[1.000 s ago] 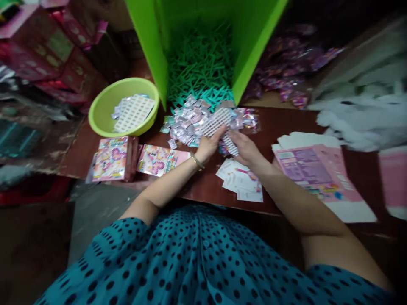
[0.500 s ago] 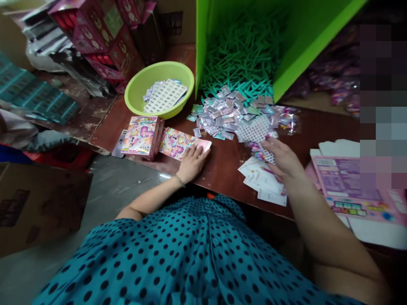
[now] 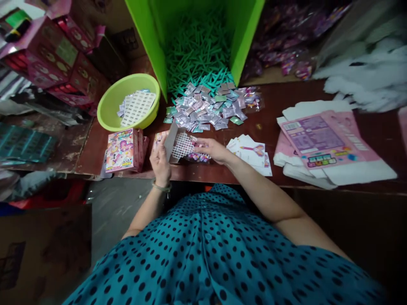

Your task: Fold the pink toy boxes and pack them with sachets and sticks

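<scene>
My left hand [image 3: 161, 166] is closed on a small printed box [image 3: 158, 139] near the table's front edge, its pale end flap [image 3: 170, 140] raised. In my right hand [image 3: 212, 149] is a clear bag of colourful beads [image 3: 199, 157], held at the box's open end. A white grid sheet [image 3: 182, 145] lies against the bag, partly within the flap's opening. Left of the box stands a short stack of finished-looking printed boxes [image 3: 121, 150]. White printed cards [image 3: 249, 152] lie fanned out to the right of my right hand.
Behind my hands is a heap of small sachets [image 3: 203, 106], before a green bin [image 3: 160, 55] of green sticks [image 3: 199, 46]. A yellow basin [image 3: 103, 111] with sheets and sachets stands back left. Flattened pink boxes [image 3: 321, 140] lie at right, pink cartons [image 3: 54, 59] far left.
My right hand has brought the bead bag and grid sheet leftward to the box. My left hand has gone from lying flat on the box to gripping it, and its flap is now raised.
</scene>
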Demonstrator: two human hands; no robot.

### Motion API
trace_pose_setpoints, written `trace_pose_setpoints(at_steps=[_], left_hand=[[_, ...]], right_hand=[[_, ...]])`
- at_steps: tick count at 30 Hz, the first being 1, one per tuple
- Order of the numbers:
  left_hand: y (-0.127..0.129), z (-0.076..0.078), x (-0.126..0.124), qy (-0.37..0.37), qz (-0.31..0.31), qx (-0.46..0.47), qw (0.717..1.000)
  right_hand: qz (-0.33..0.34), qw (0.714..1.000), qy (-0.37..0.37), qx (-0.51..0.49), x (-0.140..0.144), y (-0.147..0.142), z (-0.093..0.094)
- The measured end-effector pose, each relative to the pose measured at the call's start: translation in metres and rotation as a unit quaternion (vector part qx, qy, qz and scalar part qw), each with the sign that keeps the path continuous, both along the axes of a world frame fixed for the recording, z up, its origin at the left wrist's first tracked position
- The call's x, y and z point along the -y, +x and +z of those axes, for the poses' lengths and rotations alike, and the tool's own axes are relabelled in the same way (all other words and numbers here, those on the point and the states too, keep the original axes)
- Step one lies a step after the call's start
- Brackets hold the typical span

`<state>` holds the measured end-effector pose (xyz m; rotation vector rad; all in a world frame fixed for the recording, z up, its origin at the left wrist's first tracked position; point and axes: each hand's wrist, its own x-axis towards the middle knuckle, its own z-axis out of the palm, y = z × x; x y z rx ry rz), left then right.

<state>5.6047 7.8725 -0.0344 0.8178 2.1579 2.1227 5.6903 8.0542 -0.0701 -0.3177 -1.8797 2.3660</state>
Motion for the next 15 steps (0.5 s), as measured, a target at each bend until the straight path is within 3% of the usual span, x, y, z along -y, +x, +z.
trace_pose_setpoints(at_steps=[2,4,6,8,10,12,15], left_hand=[[0.016,-0.019,-0.011,-0.057,-0.039,-0.018,0.997],[0.032,-0.034,-0.021,-0.089,-0.098,-0.041,0.990],[0.043,-0.039,-0.028,-0.093,-0.134,-0.054,0.985],[0.044,-0.033,-0.032,-0.077,-0.120,-0.049,0.988],[0.038,-0.017,-0.034,-0.058,-0.096,-0.032,0.993],[0.028,0.001,-0.034,-0.036,-0.100,-0.008,0.994],[0.010,0.027,-0.033,-0.008,-0.126,0.033,0.991]], right_hand=[[-0.018,0.990,0.129,0.053,-0.012,-0.001,-0.001],[-0.009,0.962,0.254,0.098,-0.023,0.001,0.009],[0.000,0.945,0.310,0.104,-0.029,0.007,0.026],[-0.025,0.951,0.300,0.071,-0.027,0.019,0.044],[-0.100,0.953,0.285,0.013,-0.015,0.033,0.058],[-0.167,0.930,0.324,-0.046,0.005,0.042,0.066],[-0.181,0.880,0.426,-0.106,0.029,0.040,0.068]])
